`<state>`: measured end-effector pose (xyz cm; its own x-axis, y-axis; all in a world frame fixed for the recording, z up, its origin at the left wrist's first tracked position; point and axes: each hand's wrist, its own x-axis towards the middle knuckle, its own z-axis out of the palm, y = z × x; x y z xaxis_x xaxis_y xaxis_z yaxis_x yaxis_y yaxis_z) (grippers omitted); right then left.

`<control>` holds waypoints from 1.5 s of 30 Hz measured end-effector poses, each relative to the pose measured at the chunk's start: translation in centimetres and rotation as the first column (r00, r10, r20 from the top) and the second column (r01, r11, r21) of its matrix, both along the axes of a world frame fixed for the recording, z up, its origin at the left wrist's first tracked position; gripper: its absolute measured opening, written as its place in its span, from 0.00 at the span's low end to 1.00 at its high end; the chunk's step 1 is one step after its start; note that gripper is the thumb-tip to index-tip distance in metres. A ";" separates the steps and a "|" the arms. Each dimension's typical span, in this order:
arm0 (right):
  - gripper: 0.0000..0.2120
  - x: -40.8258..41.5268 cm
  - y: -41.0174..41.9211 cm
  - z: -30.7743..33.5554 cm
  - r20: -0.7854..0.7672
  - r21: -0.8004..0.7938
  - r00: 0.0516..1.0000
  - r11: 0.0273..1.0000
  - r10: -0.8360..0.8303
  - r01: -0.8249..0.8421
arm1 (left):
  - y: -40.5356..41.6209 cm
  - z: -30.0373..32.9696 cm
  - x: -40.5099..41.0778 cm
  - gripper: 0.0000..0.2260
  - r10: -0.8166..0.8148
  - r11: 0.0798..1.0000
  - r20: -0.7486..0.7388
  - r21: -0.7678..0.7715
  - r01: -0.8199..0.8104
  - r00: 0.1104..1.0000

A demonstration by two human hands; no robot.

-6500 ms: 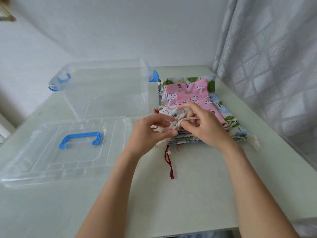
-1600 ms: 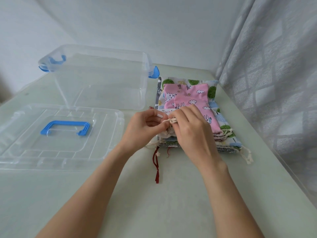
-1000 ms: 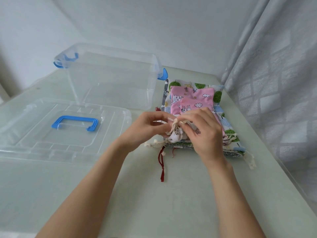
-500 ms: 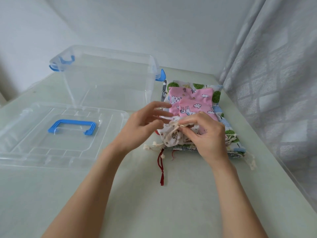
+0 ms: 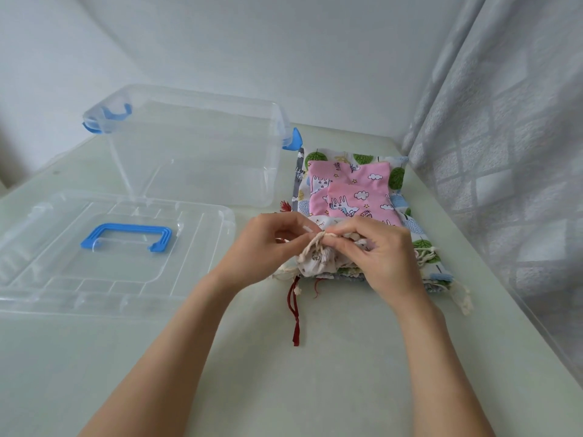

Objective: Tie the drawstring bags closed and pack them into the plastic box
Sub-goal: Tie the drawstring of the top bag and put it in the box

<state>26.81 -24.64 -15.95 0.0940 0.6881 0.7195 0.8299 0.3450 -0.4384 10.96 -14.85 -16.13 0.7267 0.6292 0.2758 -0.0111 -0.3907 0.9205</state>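
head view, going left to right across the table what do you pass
blue handle on the clear lid → left hand → cream drawstring bag → right hand → curtain

left hand back in from splayed-open, now pinching the cord against right hand over cinched white bag

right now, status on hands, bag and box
Both hands, left and right, pinching the cord on the cream bag. Bag bunched, knot unclear. Box empty, lid off. Nothing in the way.
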 end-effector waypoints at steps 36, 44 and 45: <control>0.28 -0.3 -1.1 1.4 -0.407 -0.456 0.913 0.861 0.026 -0.228 | -1.0 -0.4 0.7 0.04 0.109 0.989 0.092 -0.106 -0.099 0.990; 0.14 0.3 -1.5 1.7 -0.246 -0.284 0.964 0.958 -0.101 0.028 | 0.2 -0.8 0.4 0.08 0.290 0.957 0.153 -0.060 -0.284 0.945; 0.14 0.7 -1.7 1.7 -0.244 -0.287 0.963 0.957 -0.114 0.040 | 0.1 -0.9 0.5 0.08 0.307 0.951 0.127 -0.010 -0.309 0.943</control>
<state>27.55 -26.33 -14.26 0.3098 0.8396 0.4461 0.6966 0.1189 -0.7076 11.41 -14.79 -16.99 0.4571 0.8136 0.3594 -0.0034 -0.4025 0.9154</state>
